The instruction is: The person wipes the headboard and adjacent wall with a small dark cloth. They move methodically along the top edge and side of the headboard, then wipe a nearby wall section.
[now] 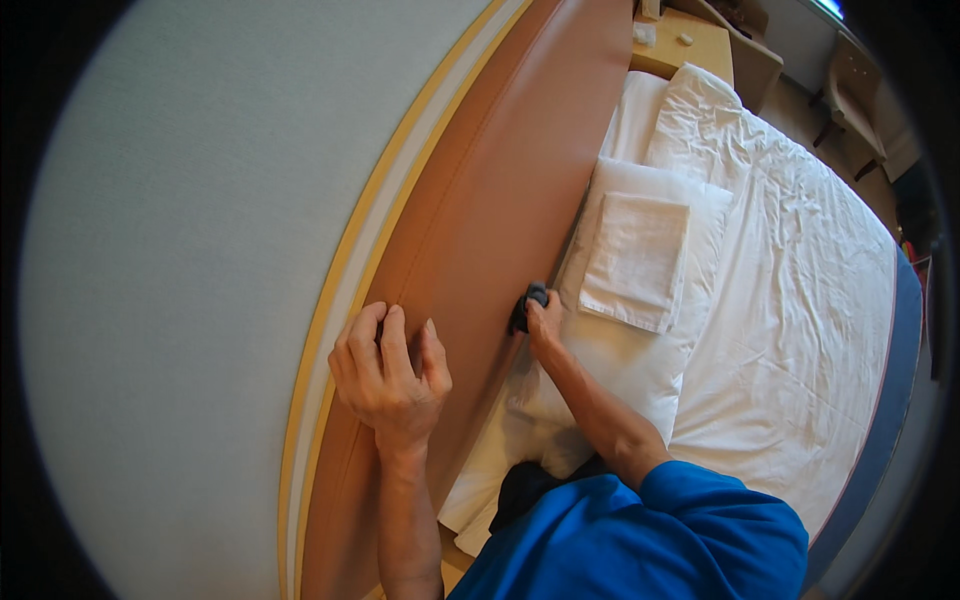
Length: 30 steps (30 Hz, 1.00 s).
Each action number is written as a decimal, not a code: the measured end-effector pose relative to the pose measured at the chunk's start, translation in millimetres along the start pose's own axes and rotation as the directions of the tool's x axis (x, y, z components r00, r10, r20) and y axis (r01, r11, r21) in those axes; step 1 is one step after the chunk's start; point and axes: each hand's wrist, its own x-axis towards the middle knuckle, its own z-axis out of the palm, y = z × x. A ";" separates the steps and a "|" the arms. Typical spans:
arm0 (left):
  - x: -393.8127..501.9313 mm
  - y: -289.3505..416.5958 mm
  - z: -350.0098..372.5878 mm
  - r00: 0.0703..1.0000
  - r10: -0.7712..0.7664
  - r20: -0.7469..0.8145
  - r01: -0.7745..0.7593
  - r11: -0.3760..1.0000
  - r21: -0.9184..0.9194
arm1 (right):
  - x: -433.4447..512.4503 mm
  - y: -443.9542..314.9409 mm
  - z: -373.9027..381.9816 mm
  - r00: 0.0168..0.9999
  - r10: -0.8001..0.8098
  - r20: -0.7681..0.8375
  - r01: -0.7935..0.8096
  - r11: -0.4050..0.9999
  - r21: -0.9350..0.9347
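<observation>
My right hand (546, 321) grips a bunched dark grey cloth (530, 304) at the lower part of the brown padded headboard (487, 225), just beside the pillow. Over the headboard's upper part is my left hand (390, 371), fingers bent and apart, with nothing seen in it. I cannot tell whether its fingertips touch the surface. A white pillow (709, 202) lies along the headboard, and a folded white pillowcase or similar cloth (636, 259) rests on top of it. The right forearm passes over the pillow's near end.
A white duvet (780, 315) covers the bed, with a blue band (892, 390) along its foot. Yellow and white trim (360, 247) borders the headboard against the grey wall (202, 262). Beyond the bed stand a wooden bedside table (705, 56) with small items and a chair (851, 97).
</observation>
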 end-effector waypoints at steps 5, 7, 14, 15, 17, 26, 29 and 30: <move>-0.7 -0.4 -0.6 1.000 0.000 0.014 0.000 1.000 0.008 | -21.4 -20.7 4.1 0.921 -0.388 -0.042 0.382 0.917 -0.111; -0.7 -0.9 -0.4 1.000 -0.006 0.025 0.006 1.000 0.005 | -21.0 4.3 -3.0 0.969 -0.238 -0.067 0.223 0.958 -0.180; -1.6 -2.6 0.9 0.999 0.026 0.028 -0.027 0.999 0.037 | 57.9 92.4 -16.9 0.884 0.460 -0.085 -0.468 0.874 -0.131; -1.2 -3.0 1.2 0.999 0.030 0.025 -0.031 0.999 0.039 | 67.0 98.4 -16.5 0.867 0.494 -0.068 -0.498 0.864 -0.078; -0.7 -2.5 1.6 0.999 0.025 0.028 -0.025 0.999 0.027 | 85.7 105.2 -7.1 0.918 0.330 -0.219 -0.370 0.911 -0.181; -1.4 -0.5 0.0 0.999 0.014 0.043 -0.016 0.999 0.041 | 119.3 44.7 -14.1 0.998 -0.015 -0.058 0.003 0.979 -0.203; -1.1 -1.9 2.1 0.999 0.032 0.015 -0.033 0.997 0.063 | 65.7 17.1 -6.9 0.985 -0.164 -0.055 0.143 0.952 -0.271; -1.3 -2.0 1.9 0.999 0.029 0.016 -0.030 0.998 0.057 | 41.1 6.5 -4.4 0.979 -0.202 -0.020 0.193 0.957 -0.218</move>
